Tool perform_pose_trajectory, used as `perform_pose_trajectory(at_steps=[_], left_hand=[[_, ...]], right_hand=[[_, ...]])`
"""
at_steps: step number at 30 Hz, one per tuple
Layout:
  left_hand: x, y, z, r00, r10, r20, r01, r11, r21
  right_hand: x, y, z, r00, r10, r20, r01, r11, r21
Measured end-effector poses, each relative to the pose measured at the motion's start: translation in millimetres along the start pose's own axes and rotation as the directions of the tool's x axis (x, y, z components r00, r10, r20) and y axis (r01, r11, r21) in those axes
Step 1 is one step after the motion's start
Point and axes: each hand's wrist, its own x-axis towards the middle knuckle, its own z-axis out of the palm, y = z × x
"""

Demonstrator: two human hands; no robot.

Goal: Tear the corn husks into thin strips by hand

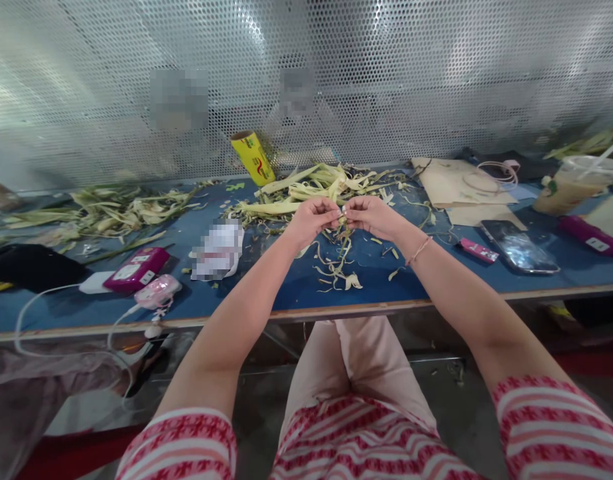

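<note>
Over the middle of the blue table, my left hand and my right hand meet almost fingertip to fingertip. Both are closed in a pinch on thin, pale plant strands, whose lower ends hang or lie below the fingers. The part between the fingertips is small and mostly hidden. Just behind the hands lies a heap of yellow-green stalks and leaves. On the table in front are curled, wilted scraps.
A yellow cardboard tube stands tilted behind the heap. More leaves lie to the left, near a purple device and cables. Rightward are a phone, brown paper and a drink cup. A perforated metal panel closes the back.
</note>
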Motion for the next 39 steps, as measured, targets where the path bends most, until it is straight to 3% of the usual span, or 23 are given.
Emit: perform_pose_trajectory(at_steps=[4, 11, 19, 24, 39], left_hand=[[0.6, -4.2, 2.3, 0.999, -0.009, -0.032, 0.007, 0.998, -0.068], [-2.2, -0.5, 3.3, 0.999, -0.017, 0.042, 0.024, 0.988, -0.155], [-2.8, 0.0, 2.7, 0.999, 0.007, 0.053, 0.0, 0.992, -0.125], [-2.8, -0.8, 0.5, 0.998, 0.021, 0.062, -0.017, 0.998, -0.067], [-3.9, 0.8, 10.1, 0.996, 0.049, -0.073, -0.053, 0.997, -0.05]], right_hand=[[1.0, 0.4, -0.1, 1.0, 0.011, 0.0, -0.011, 0.998, 0.069], [-4.0, -1.4, 4.1, 0.999, 0.021, 0.045, -0.03, 0.979, 0.2], [-5.5, -1.4, 6.3, 0.995, 0.06, 0.079, -0.08, 0.956, 0.282], [-5.0, -1.9, 7.8, 0.997, 0.063, 0.052, -0.073, 0.971, 0.227], [-2.3, 0.1, 15.1, 0.996, -0.011, -0.086, 0.022, 0.993, 0.118]])
